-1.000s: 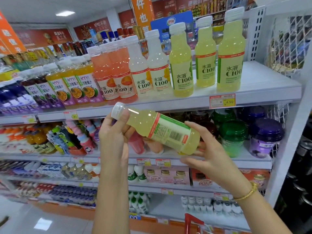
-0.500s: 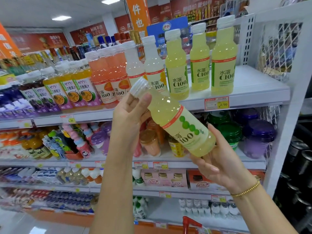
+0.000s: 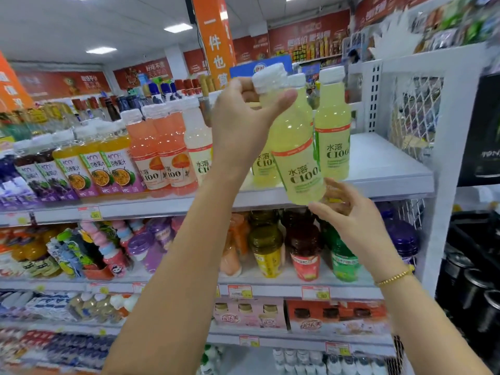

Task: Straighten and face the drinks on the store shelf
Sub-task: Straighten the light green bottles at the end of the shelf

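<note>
on the top shelf (image 3: pixel 384 163) stand, from the left, purple juice bottles (image 3: pixel 40 174), orange juice bottles (image 3: pixel 81 169) and pink bottles (image 3: pixel 147 152), labels facing out. the left hand (image 3: pixel 243 125) grips the yellow bottle (image 3: pixel 297 158) by its neck, thumb and curled fingers just under the white ribbed cap. the yellow bottle hangs in the air in front of the shelf edge, nearly upright, top tilted a little left. its pale green label, with dark "c100" print and a red band, faces front. under its base the right hand (image 3: pixel 349 220) is loosely spread, fingertips at the bottom rim, not wrapped round it. just right, a matching bottle (image 3: pixel 334 136) stands on the shelf, label forward.
</note>
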`<action>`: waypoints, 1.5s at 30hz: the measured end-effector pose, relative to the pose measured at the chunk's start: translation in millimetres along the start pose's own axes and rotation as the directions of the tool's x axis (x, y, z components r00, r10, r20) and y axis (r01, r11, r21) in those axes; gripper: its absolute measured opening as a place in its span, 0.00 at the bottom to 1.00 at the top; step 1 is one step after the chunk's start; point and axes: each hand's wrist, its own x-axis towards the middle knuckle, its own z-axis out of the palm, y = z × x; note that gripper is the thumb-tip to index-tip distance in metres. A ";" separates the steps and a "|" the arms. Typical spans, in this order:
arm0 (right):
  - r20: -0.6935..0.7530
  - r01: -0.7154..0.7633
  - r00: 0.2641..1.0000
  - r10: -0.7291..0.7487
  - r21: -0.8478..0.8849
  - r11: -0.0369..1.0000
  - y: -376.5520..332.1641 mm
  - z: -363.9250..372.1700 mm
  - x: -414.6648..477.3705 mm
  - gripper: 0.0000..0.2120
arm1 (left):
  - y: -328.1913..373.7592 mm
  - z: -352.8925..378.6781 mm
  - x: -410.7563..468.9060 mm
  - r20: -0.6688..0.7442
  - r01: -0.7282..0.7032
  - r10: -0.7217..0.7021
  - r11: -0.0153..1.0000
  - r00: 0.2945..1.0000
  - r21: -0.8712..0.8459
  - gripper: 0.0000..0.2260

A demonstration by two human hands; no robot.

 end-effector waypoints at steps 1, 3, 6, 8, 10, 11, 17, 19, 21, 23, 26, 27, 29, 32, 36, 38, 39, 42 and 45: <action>-0.066 0.040 0.997 -0.046 -0.086 0.996 0.2 -6.3 7.7 0.21 | 3.0 6.4 5.5 -0.004 -0.045 0.045 0.999 0.999 0.010 0.22; -0.163 0.087 0.979 -0.121 -0.201 0.976 5.0 -17.6 21.0 0.15 | 3.3 18.6 16.3 -0.020 -0.126 0.127 0.992 0.992 0.026 0.21; -0.221 0.121 0.955 -0.200 -0.325 0.938 13.5 -25.6 34.3 0.12 | -5.1 32.3 30.7 -0.061 -0.189 0.192 0.980 0.979 0.058 0.20; -0.216 0.128 0.950 -0.224 -0.386 0.914 20.1 -25.6 41.1 0.11 | -12.8 40.0 39.3 -0.063 -0.197 0.202 0.978 0.977 0.074 0.20; -0.197 0.149 0.946 -0.259 -0.445 0.883 25.3 -24.0 47.2 0.11 | -19.1 46.6 45.4 -0.038 -0.174 0.178 0.980 0.983 0.092 0.20; -0.186 0.156 0.944 -0.271 -0.472 0.868 27.8 -23.2 50.3 0.11 | -22.6 49.6 47.8 -0.021 -0.159 0.162 0.981 0.987 0.108 0.21; -0.142 0.202 0.933 -0.331 -0.554 0.807 31.3 -15.3 63.0 0.12 | -37.5 60.0 64.3 0.077 -0.048 0.030 0.966 0.997 0.255 0.21; -0.134 0.227 0.928 -0.348 -0.538 0.812 29.3 -10.9 66.5 0.13 | -38.7 60.4 72.4 0.105 -0.017 -0.017 0.949 0.994 0.315 0.19; -0.125 0.262 0.920 -0.371 -0.510 0.820 26.3 -5.9 69.7 0.12 | -36.0 60.4 81.7 0.175 0.004 -0.069 0.937 0.982 0.349 0.18; -0.114 0.302 0.909 -0.401 -0.482 0.823 23.8 -0.6 72.6 0.12 | -28.8 60.0 92.1 0.265 0.043 -0.156 0.921 0.952 0.387 0.19; -0.100 0.344 0.894 -0.437 -0.472 0.812 21.4 6.5 77.8 0.11 | -13.6 56.7 106.8 0.337 0.059 -0.262 0.858 0.904 0.510 0.21; -0.097 0.356 0.889 -0.448 -0.472 0.807 21.3 8.7 79.8 0.11 | -8.8 54.9 111.4 0.353 0.045 -0.275 0.841 0.894 0.539 0.20; -0.090 0.377 0.881 -0.465 -0.461 0.804 21.6 12.6 83.8 0.12 | -2.0 51.4 121.8 0.394 0.001 -0.255 0.840 0.883 0.543 0.14; -0.079 0.406 0.868 -0.491 -0.457 0.791 20.4 17.5 90.5 0.13 | 5.1 51.6 135.5 0.416 -0.074 -0.180 0.847 0.891 0.526 0.12; -0.089 0.431 0.855 -0.511 -0.428 0.795 15.5 22.3 97.1 0.13 | 4.2 67.0 161.2 0.440 -0.174 -0.167 0.752 0.882 0.635 0.10; -0.100 0.443 0.846 -0.523 -0.412 0.796 14.0 24.8 98.2 0.13 | 4.3 75.5 172.2 0.463 -0.162 -0.275 0.692 0.843 0.704 0.14; -0.103 0.449 0.842 -0.529 -0.409 0.795 13.5 26.0 98.2 0.14 | 5.3 79.4 174.5 0.479 -0.133 -0.344 0.686 0.808 0.716 0.16; -0.096 0.467 0.831 -0.549 -0.417 0.780 14.8 29.3 96.9 0.15 | 3.7 92.5 175.9 0.516 0.052 -0.558 0.710 0.650 0.702 0.26; -0.073 0.483 0.820 -0.567 -0.442 0.756 16.4 30.8 94.7 0.18 | -4.5 97.1 179.2 0.504 0.070 -0.535 0.730 0.678 0.680 0.13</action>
